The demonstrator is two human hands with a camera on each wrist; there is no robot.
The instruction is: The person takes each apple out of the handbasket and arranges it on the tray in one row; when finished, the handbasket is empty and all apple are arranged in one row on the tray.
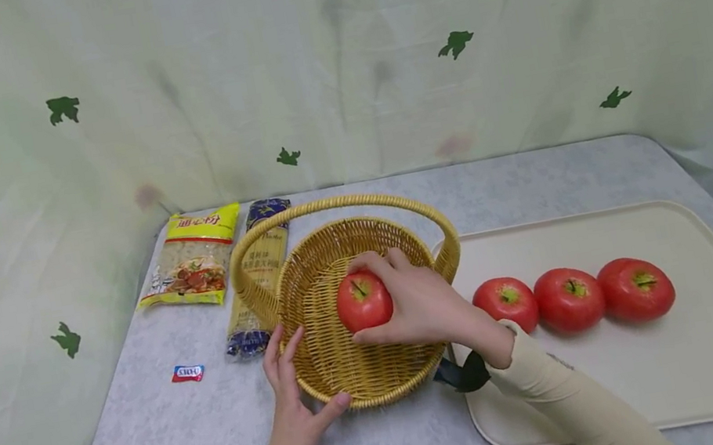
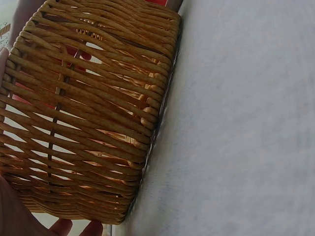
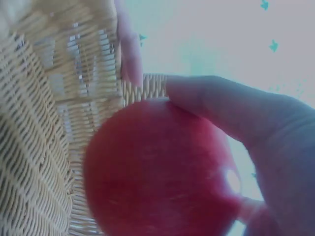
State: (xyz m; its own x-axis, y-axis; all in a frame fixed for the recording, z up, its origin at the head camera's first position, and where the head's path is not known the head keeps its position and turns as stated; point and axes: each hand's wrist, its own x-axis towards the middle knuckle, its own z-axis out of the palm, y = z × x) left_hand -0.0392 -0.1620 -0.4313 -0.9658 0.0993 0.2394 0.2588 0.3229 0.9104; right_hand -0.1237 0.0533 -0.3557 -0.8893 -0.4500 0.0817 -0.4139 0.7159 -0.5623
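A round wicker basket (image 1: 324,323) with an arched handle stands upright on the table. My right hand (image 1: 425,307) grips a red apple (image 1: 364,305) between thumb and fingers, over the basket's inside. Seen from the right wrist, the apple (image 3: 157,167) fills much of the picture, with woven walls behind it. At the basket's front left, my left hand (image 1: 296,416) holds the rim, thumb at the front and fingers at the left side. The left wrist view shows the woven outer wall (image 2: 93,108) close up, with fingertips (image 2: 92,228) against its lower end.
On the right, a beige tray (image 1: 640,371) carries three red apples (image 1: 569,300) in a row. Left of the basket lie a yellow food bag (image 1: 194,255) and a pack of spaghetti (image 1: 264,266), partly behind the handle. A small red-and-blue packet (image 1: 188,373) lies nearer the left edge.
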